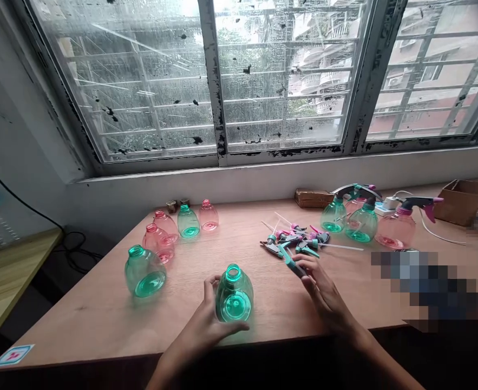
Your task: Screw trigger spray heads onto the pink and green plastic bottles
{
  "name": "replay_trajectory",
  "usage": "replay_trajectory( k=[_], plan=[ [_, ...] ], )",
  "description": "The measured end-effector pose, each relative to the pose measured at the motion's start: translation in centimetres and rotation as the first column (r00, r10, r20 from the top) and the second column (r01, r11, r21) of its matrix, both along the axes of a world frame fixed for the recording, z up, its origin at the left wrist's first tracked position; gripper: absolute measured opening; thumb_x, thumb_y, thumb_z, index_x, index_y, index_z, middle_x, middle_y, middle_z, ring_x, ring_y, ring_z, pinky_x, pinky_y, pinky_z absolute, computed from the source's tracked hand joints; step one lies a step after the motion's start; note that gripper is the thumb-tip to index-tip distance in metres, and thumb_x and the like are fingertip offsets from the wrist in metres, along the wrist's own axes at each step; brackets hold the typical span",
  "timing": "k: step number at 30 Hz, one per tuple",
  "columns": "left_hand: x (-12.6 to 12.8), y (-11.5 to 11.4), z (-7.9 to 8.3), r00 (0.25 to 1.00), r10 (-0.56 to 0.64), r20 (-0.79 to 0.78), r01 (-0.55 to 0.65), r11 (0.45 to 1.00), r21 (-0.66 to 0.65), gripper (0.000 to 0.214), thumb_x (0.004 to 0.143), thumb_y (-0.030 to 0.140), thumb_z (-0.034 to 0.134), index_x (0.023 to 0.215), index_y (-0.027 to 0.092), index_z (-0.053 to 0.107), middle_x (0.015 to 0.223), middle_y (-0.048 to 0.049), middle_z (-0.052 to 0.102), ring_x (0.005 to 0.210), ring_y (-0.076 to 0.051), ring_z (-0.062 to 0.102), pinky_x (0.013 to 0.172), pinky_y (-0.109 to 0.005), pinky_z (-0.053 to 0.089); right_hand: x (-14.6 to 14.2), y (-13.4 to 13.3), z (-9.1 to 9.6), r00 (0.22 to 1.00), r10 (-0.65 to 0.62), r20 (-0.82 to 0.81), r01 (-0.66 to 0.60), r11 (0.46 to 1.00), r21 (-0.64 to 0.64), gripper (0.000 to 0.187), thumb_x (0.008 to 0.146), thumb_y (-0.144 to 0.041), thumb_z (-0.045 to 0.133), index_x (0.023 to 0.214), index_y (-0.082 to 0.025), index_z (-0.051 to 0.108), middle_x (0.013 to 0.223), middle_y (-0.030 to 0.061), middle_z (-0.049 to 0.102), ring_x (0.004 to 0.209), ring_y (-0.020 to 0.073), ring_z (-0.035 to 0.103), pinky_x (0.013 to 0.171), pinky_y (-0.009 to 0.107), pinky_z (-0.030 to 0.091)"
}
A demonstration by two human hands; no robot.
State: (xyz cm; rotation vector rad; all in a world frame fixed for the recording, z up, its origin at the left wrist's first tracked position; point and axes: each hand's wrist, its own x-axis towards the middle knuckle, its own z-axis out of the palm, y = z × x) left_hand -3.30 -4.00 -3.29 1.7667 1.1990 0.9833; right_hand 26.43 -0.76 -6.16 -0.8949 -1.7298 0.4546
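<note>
My left hand (207, 322) is closed around the side of a translucent green bottle (242, 287) with an uncapped neck, upright near the table's front edge. In my right hand (323, 290) is a grey-and-green trigger spray head (293, 265), pinched between thumb and fingers. Just beyond it lies a pile of loose spray heads (298, 238), black with green or pink parts, with thin white tubes sticking out. How far the held head is lifted from the pile I cannot tell.
Capless bottles, green (145, 273) and pink (165, 225), stand at the left. At the back right are bottles with spray heads fitted, including a pink one (396, 230). A cardboard box (464, 203), a brown block (312, 198) and a white cable (433, 227) lie near the window wall.
</note>
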Motion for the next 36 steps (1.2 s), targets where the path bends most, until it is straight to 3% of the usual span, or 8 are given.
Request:
replay_trajectory(
  k=[6, 9, 12, 16, 21, 27, 32, 36],
  plan=[
    [-0.4, -0.2, -0.1, 0.992, 0.048, -0.113, -0.03, 0.988, 0.153, 0.083, 0.079, 0.039, 0.081, 0.137, 0.032, 0.022, 0.14, -0.0103, 0.049, 0.133, -0.031, 0.05, 0.113, -0.047, 0.04, 0.1, -1.0, 0.2, 0.935, 0.158, -0.319, -0.171, 0.985, -0.015, 0.04, 0.098, -0.057, 0.05, 0.121, -0.027, 0.063, 0.133, 0.0108, 0.057, 0.13, 0.0328, 0.049, 0.105, 0.048, 0.045],
    [-0.3, -0.2, 0.0, 0.966, 0.177, -0.186, -0.12, 0.952, 0.281, 0.078, 0.083, 0.039, 0.077, 0.142, 0.035, 0.027, 0.14, -0.0086, 0.045, 0.133, -0.032, 0.047, 0.112, -0.052, 0.039, 0.2, -1.0, 0.8, 0.695, 0.13, -0.708, -0.265, 0.961, -0.084, 0.041, 0.098, -0.059, 0.047, 0.115, -0.028, 0.069, 0.12, 0.0066, 0.067, 0.11, 0.0258, 0.063, 0.097, 0.042, 0.053],
    [0.1, -0.4, 0.1, 0.918, 0.284, -0.277, -0.155, 0.899, 0.409, 0.076, 0.086, 0.037, 0.074, 0.147, 0.038, 0.029, 0.141, -0.0086, 0.039, 0.135, -0.034, 0.041, 0.112, -0.056, 0.038, 0.8, -1.1, 2.0, 0.401, 0.009, -0.916, -0.382, 0.911, -0.158, 0.04, 0.098, -0.059, 0.048, 0.115, -0.031, 0.071, 0.119, 0.0015, 0.07, 0.093, 0.0174, 0.069, 0.089, 0.031, 0.059],
    [0.5, -0.6, 0.0, 0.879, 0.313, -0.36, -0.107, 0.865, 0.49, 0.081, 0.086, 0.036, 0.076, 0.151, 0.039, 0.027, 0.14, -0.0096, 0.038, 0.132, -0.035, 0.041, 0.108, -0.057, 0.041, 1.7, -1.4, 3.1, 0.254, -0.103, -0.962, -0.419, 0.884, -0.205, 0.037, 0.096, -0.058, 0.055, 0.115, -0.032, 0.072, 0.121, 0.0003, 0.071, 0.093, 0.0161, 0.07, 0.085, 0.026, 0.061],
    [0.7, -0.5, -0.1, 0.855, 0.344, -0.389, -0.09, 0.836, 0.541, 0.084, 0.086, 0.038, 0.076, 0.153, 0.037, 0.024, 0.14, -0.0115, 0.04, 0.13, -0.036, 0.043, 0.106, -0.057, 0.044, 1.0, -1.8, 3.5, 0.294, -0.011, -0.956, -0.402, 0.906, -0.134, 0.038, 0.092, -0.058, 0.061, 0.107, -0.026, 0.075, 0.113, 0.0016, 0.073, 0.085, 0.0158, 0.069, 0.08, 0.025, 0.062],
    [1.0, -0.5, -0.1, 0.837, 0.327, -0.439, -0.026, 0.824, 0.566, 0.089, 0.086, 0.036, 0.077, 0.154, 0.037, 0.02, 0.144, -0.013, 0.038, 0.13, -0.036, 0.041, 0.106, -0.056, 0.043, -0.6, -1.9, 3.1, 0.385, 0.027, -0.923, -0.485, 0.856, -0.178, 0.039, 0.097, -0.056, 0.054, 0.106, -0.024, 0.075, 0.113, 0.0036, 0.072, 0.086, 0.017, 0.069, 0.083, 0.026, 0.059],
    [1.1, -0.5, 0.1, 0.845, 0.332, -0.42, -0.058, 0.836, 0.545, 0.09, 0.086, 0.037, 0.077, 0.153, 0.039, 0.018, 0.141, -0.0127, 0.039, 0.129, -0.037, 0.042, 0.105, -0.058, 0.042, 1.6, -1.4, 3.2, 0.373, -0.046, -0.927, -0.308, 0.936, -0.171, 0.041, 0.101, -0.056, 0.043, 0.104, -0.029, 0.073, 0.112, 0.002, 0.072, 0.081, 0.0162, 0.066, 0.074, 0.026, 0.056],
    [1.2, -0.5, 0.1, 0.844, 0.333, -0.421, -0.058, 0.837, 0.545, 0.088, 0.086, 0.036, 0.077, 0.153, 0.038, 0.02, 0.141, -0.0122, 0.039, 0.129, -0.037, 0.042, 0.106, -0.056, 0.042, 2.2, -1.5, 3.4, 0.468, -0.045, -0.883, -0.256, 0.949, -0.183, 0.042, 0.1, -0.06, 0.041, 0.103, -0.032, 0.073, 0.112, 0.0024, 0.071, 0.078, 0.0191, 0.065, 0.07, 0.032, 0.054]
  ],
)
